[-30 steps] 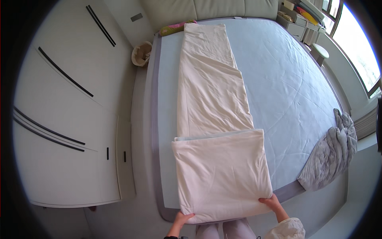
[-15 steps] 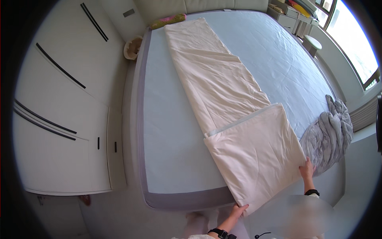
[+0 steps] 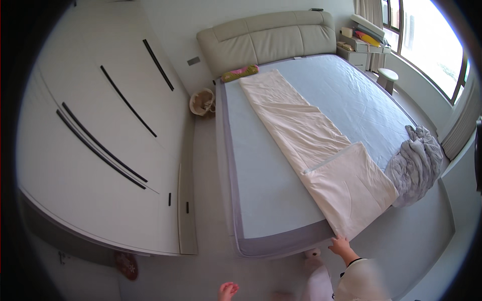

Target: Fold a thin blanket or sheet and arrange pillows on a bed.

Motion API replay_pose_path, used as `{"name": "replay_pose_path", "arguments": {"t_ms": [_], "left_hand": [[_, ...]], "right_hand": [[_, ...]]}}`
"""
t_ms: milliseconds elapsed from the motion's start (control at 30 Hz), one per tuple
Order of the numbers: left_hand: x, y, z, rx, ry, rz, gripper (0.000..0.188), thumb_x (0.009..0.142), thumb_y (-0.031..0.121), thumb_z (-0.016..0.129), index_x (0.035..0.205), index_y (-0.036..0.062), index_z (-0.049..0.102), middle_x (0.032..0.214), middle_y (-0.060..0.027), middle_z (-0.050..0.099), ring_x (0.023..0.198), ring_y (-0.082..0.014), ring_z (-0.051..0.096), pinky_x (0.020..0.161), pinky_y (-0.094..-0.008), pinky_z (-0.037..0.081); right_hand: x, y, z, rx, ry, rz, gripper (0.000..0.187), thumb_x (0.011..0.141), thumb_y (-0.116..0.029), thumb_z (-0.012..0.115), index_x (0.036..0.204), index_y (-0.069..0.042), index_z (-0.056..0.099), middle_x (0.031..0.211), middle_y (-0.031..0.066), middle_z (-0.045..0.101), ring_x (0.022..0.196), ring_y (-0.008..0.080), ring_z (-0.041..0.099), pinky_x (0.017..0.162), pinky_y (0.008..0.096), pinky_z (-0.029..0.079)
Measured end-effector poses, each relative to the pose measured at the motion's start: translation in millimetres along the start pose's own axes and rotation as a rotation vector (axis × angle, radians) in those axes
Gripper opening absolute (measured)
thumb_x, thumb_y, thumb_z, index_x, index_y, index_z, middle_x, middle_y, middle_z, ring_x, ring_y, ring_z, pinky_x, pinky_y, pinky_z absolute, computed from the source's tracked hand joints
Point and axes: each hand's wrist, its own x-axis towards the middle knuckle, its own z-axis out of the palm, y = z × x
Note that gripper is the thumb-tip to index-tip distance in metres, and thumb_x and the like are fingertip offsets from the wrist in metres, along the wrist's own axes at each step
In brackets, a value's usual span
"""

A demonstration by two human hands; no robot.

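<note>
A long beige quilt (image 3: 306, 120) lies across the pale blue mattress (image 3: 271, 185), its near end folded back over itself as a squared flap (image 3: 351, 193). At the flap's lower corner is my right hand (image 3: 342, 246), fingertips against the cloth and thumb apart from it. I see no firm grip on the fabric there. My left hand (image 3: 228, 290) hangs low near the bottom edge, away from the bed, with its fingers curled in and nothing visible in them.
A crumpled grey blanket (image 3: 415, 165) spills over the bed's right corner. A green and pink bolster (image 3: 240, 73) lies by the headboard (image 3: 271, 40). White wardrobes (image 3: 105, 145) line the left, with a basket (image 3: 202, 103) beyond. A stool (image 3: 387, 78) stands right; a slipper (image 3: 126, 265) lies lower left.
The view has swung left and back. Both hands held the quilt's near corners; my left hand has let go and dropped away, while my right hand has moved to the left corner. The flap has come down.
</note>
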Motion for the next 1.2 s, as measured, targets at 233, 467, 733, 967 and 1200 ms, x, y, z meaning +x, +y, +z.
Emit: {"name": "replay_pose_path", "arguments": {"t_ms": [233, 467, 733, 967, 1200], "left_hand": [[-129, 48, -218, 0.197, 0.101, 0.075, 0.025, 0.083, 0.018, 0.049, 0.105, 0.0052, 0.051, 0.093, -0.0074, 0.055, 0.085, -0.0173, 0.054, 0.075, -0.0308, 0.045], [-85, 142, -270, 0.296, 0.269, 0.089, 0.029, 0.084, 0.017, 0.048, 0.11, 0.0033, 0.048, 0.1, -0.0098, 0.055, 0.09, -0.0201, 0.054, 0.076, -0.0315, 0.045], [102, 260, -263, 0.191, 0.004, 0.26, 0.025, 0.081, 0.019, 0.055, 0.101, 0.0057, 0.052, 0.09, -0.0046, 0.058, 0.078, -0.0128, 0.054, 0.066, -0.026, 0.045], [238, 395, -254, 0.152, -0.03, 0.282, 0.017, 0.082, 0.009, 0.047, 0.096, -0.0006, 0.048, 0.089, -0.0111, 0.058, 0.076, -0.015, 0.057, 0.07, -0.0251, 0.046], [402, 522, -185, 0.311, -0.271, 0.294, 0.013, 0.083, 0.01, 0.048, 0.094, 0.003, 0.05, 0.085, -0.0072, 0.059, 0.073, -0.0107, 0.056, 0.062, -0.0212, 0.043]], "right_hand": [[-32, -36, -23, 0.175, -0.271, -0.453, 0.042, 0.077, -0.037, 0.051, 0.108, -0.008, 0.054, 0.106, 0.0139, 0.055, 0.098, 0.0308, 0.052, 0.085, 0.0371, 0.04], [-21, 21, -4, 0.023, -0.267, -0.088, 0.031, 0.075, -0.029, 0.053, 0.094, -0.005, 0.06, 0.094, 0.0141, 0.059, 0.086, 0.0326, 0.056, 0.075, 0.0401, 0.045], [82, -175, -39, 0.021, -0.26, -0.343, 0.032, 0.075, -0.03, 0.053, 0.092, -0.005, 0.061, 0.09, 0.0143, 0.06, 0.083, 0.033, 0.057, 0.073, 0.0392, 0.045], [177, -375, -188, 0.485, 0.129, -0.156, 0.029, 0.074, -0.028, 0.055, 0.092, -0.006, 0.059, 0.088, 0.0159, 0.06, 0.083, 0.0333, 0.056, 0.073, 0.0398, 0.045], [268, -510, -243, 0.473, -0.044, -0.441, 0.031, 0.076, -0.028, 0.055, 0.101, -0.009, 0.056, 0.089, 0.0151, 0.06, 0.085, 0.0308, 0.056, 0.074, 0.0384, 0.045]]}}
